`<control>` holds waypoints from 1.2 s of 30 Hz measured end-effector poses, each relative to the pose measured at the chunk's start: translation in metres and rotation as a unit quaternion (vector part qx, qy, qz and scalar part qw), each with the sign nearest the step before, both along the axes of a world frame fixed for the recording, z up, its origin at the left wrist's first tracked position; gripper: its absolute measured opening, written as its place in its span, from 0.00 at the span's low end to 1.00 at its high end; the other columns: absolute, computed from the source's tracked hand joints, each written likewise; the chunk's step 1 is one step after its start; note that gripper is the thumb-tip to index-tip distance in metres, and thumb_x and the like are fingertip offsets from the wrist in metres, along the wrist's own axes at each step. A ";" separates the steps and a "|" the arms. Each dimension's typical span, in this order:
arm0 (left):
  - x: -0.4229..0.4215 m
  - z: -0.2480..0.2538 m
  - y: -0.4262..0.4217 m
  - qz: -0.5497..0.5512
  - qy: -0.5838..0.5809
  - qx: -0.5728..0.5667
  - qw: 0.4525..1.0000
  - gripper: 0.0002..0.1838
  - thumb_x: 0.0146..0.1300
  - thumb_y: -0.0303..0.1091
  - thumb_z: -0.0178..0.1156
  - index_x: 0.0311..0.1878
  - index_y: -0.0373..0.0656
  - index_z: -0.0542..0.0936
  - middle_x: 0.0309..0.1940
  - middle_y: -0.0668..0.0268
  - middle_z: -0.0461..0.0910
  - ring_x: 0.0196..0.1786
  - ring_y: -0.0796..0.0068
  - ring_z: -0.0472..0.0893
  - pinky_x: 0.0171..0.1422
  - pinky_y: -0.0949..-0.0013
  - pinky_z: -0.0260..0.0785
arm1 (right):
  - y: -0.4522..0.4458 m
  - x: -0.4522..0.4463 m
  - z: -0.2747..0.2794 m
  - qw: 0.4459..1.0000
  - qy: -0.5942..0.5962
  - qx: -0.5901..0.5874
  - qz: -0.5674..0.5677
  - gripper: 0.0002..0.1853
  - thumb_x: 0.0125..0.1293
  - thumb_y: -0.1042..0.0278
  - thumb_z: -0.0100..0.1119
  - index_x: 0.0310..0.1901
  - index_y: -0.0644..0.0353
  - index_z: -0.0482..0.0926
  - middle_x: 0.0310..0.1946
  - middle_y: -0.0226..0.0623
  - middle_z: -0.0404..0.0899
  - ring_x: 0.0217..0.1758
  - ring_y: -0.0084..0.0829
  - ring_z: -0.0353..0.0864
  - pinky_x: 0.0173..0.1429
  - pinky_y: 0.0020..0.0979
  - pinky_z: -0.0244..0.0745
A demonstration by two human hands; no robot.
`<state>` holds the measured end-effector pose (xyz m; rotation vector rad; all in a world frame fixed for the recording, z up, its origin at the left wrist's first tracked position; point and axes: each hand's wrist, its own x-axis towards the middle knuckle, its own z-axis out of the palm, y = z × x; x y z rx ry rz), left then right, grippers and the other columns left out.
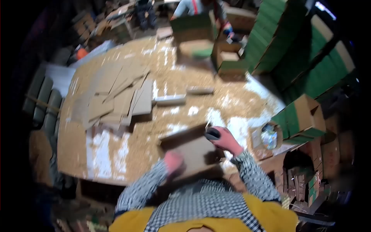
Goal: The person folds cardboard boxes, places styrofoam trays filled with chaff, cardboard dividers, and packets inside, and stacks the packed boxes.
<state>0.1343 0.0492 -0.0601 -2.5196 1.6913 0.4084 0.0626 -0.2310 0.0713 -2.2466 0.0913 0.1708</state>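
Observation:
A shallow open cardboard box (193, 152) lies at the near edge of the table, in front of my body. My left hand (174, 161), in a pink glove, is at the box's left side. Motion blurs its fingers, so their grip does not show. Over the box's right far corner is my right hand (224, 140), also in a pink glove, with its fingers closed. Something dark and rounded shows at its fingertips; whether this is a held thing or part of the glove is unclear.
Flat cardboard pieces (116, 102) lie piled on the worn table (73, 154). Two narrow cardboard pieces (170, 100) sit beyond the box. At right stand a round container (269, 136) and a green carton (299, 120). Across the table, a person (199, 7) works by open cartons.

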 end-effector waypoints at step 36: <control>-0.221 0.130 -0.548 -0.193 0.008 -0.330 0.924 0.31 0.55 0.37 0.57 0.63 0.37 0.67 0.64 0.48 0.64 0.66 0.46 0.63 0.68 0.48 0.55 | -0.571 -0.399 0.090 0.803 -0.199 0.230 -0.512 0.25 0.66 0.57 0.56 0.58 0.65 0.73 0.52 0.36 0.77 0.56 0.29 0.74 0.60 0.28 0.67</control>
